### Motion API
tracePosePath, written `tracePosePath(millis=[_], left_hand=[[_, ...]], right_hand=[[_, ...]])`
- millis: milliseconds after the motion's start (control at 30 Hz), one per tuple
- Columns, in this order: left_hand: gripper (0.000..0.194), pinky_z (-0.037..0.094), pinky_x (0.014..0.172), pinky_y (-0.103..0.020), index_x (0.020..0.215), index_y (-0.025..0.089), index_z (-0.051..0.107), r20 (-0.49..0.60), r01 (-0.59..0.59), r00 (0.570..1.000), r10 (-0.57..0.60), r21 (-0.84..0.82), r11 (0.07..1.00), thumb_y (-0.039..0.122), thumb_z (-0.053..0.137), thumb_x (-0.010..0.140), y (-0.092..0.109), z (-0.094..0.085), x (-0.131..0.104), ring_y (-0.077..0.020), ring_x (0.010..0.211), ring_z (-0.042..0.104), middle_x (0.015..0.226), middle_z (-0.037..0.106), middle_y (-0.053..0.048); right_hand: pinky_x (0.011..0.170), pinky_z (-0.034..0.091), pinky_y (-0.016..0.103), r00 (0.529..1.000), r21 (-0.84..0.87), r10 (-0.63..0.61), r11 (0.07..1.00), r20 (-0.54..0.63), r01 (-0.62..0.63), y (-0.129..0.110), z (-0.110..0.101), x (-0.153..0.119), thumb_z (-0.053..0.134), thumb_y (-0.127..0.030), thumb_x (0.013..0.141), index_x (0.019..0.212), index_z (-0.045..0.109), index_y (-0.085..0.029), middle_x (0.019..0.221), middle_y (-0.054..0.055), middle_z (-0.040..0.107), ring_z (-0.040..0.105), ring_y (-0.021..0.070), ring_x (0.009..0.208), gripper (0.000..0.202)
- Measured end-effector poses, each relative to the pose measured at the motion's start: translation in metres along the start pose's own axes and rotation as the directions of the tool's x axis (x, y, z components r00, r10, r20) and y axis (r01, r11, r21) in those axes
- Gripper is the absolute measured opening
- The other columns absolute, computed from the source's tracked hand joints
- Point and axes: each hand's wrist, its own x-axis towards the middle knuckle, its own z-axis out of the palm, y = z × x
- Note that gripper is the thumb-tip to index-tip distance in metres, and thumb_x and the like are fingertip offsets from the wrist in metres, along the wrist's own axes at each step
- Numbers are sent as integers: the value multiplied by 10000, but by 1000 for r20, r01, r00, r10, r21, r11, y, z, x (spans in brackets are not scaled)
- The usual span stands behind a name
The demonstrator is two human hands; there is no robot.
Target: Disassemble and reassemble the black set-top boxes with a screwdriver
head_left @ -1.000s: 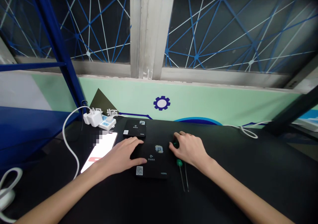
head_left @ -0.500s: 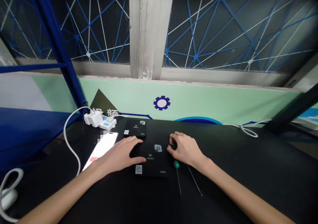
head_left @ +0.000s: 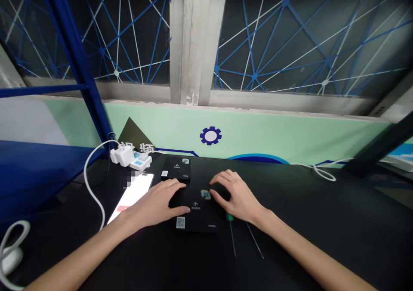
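A flat black box [head_left: 197, 218] with a QR label, a worn sticker and white print lies on the black table. My left hand [head_left: 158, 201] rests at its left side, fingers stretched out, the thumb touching the top. Over the box's far right corner is my right hand [head_left: 237, 196], thumb and fingers apart, holding nothing; whether its fingertips touch the box I cannot tell. Below it lies a screwdriver [head_left: 229, 217] with a green handle, partly covered. A second thin metal shaft [head_left: 254, 240] runs out from under the hand; its handle is hidden.
Behind sits another black box [head_left: 176, 168]. A lit phone [head_left: 135, 192] lies left of my left hand. A white power strip [head_left: 140, 161] with a plugged-in adapter [head_left: 122, 155] stands farther back, its white cable [head_left: 86, 174] looping forward. More white cable [head_left: 324, 174] lies at the back right.
My right hand has opened from a closed pinch above the screwdrivers and shifted left, its fingers reaching the box's right side. My left hand stays where it was.
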Motion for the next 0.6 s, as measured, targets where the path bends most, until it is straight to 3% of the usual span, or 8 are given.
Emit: tracePosePath(millis=[167, 433, 600], left_hand=[[829, 463, 990, -441, 1380, 221, 548, -11, -2, 1000, 3, 17, 1000, 757, 629, 754, 1, 1, 1, -340, 1226, 559, 1354, 590, -104], [777, 486, 930, -394, 1314, 241, 582, 34, 44, 998, -43, -19, 999, 719, 694, 711, 4, -4, 3, -335, 1208, 567, 1345, 578, -84], [801, 484, 935, -404, 1306, 235, 581, 28, 47, 999, -46, -24, 999, 739, 694, 693, 5, -3, 5, -343, 1207, 563, 1339, 574, -93]], right_hand=[[893, 422, 436, 987, 97, -126, 988, 101, 116, -8, -4, -2, 609, -342, 914, 1147, 634, -228, 1152, 97, 688, 591, 269, 1022, 261], [928, 400, 446, 977, 131, -144, 984, 158, 123, -8, -3, -3, 597, -364, 925, 1215, 624, -224, 1203, 99, 680, 581, 277, 1056, 323], [951, 394, 457, 964, 144, -176, 978, 197, 149, -6, -4, -4, 698, -492, 822, 1291, 602, -225, 1282, 114, 641, 556, 298, 1116, 548]])
